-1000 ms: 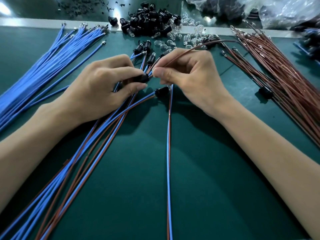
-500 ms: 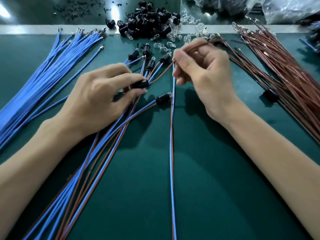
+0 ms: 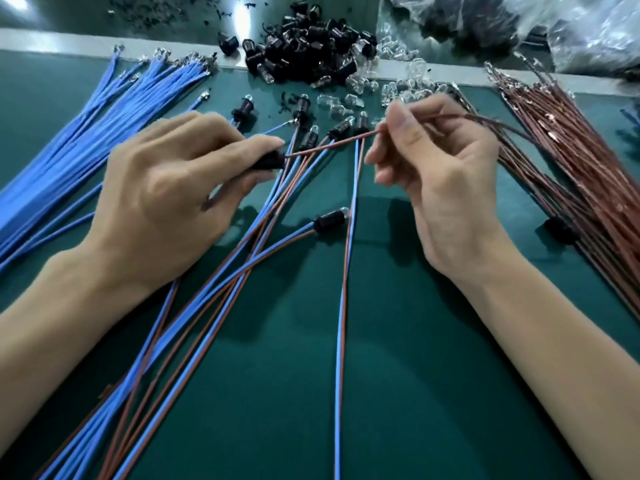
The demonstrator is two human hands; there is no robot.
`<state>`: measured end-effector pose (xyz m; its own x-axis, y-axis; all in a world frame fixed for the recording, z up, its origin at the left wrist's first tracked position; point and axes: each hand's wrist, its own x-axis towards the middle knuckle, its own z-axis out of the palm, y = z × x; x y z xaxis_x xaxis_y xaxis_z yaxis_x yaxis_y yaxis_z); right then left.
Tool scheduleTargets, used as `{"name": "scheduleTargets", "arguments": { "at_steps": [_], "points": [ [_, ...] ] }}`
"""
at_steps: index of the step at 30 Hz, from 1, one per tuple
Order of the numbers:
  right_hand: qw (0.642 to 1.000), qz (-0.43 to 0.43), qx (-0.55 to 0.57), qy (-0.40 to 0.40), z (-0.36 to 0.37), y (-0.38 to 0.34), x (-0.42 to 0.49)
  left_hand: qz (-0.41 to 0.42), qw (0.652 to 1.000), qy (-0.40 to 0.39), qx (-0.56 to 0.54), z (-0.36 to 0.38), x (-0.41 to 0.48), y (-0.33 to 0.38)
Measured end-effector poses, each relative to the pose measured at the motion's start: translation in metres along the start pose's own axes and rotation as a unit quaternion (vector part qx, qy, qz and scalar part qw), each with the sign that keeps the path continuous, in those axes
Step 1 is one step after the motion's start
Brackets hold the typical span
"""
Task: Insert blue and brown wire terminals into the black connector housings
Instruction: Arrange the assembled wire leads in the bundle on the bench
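Housing (image 3: 268, 163), black and at eleven o'clock from the middle of the mat (image 3: 415, 375), is clamped in the left hand (image 3: 166, 195) between thumb and fingers, its opening turned toward two o'clock, evidently so the brown wire (image 3: 329, 144) pinched in the right hand (image 3: 440, 174) feeds straight in.

Table (image 3: 433, 393): plain dark teal green. Housing pile (image 3: 304, 50): black. Blue wire bundle (image 3: 104, 133), left of the pile: uniform mid-blue. Brown wire bundle (image 3: 581, 168), right of it: reddish brown. Paired leads (image 3: 341, 323), nearer than the pile: blue alongside brown.
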<state>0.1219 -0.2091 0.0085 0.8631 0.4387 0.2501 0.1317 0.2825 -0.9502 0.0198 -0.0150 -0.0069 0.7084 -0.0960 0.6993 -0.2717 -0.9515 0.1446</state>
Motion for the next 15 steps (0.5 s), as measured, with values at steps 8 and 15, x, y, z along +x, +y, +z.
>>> {"name": "scheduleTargets", "arguments": {
  "at_steps": [8, 15],
  "points": [
    [0.99, 0.02, -0.078, -0.112, 0.0032, 0.0037, -0.0051, 0.017, 1.0, -0.023, 0.007, 0.0008, -0.0013, 0.0079],
    [0.999, 0.045, 0.003, 0.007, -0.0039, -0.0012, 0.003, -0.033, 0.999, -0.023, -0.004, 0.0027, -0.0028, 0.0061]
  ]
}}
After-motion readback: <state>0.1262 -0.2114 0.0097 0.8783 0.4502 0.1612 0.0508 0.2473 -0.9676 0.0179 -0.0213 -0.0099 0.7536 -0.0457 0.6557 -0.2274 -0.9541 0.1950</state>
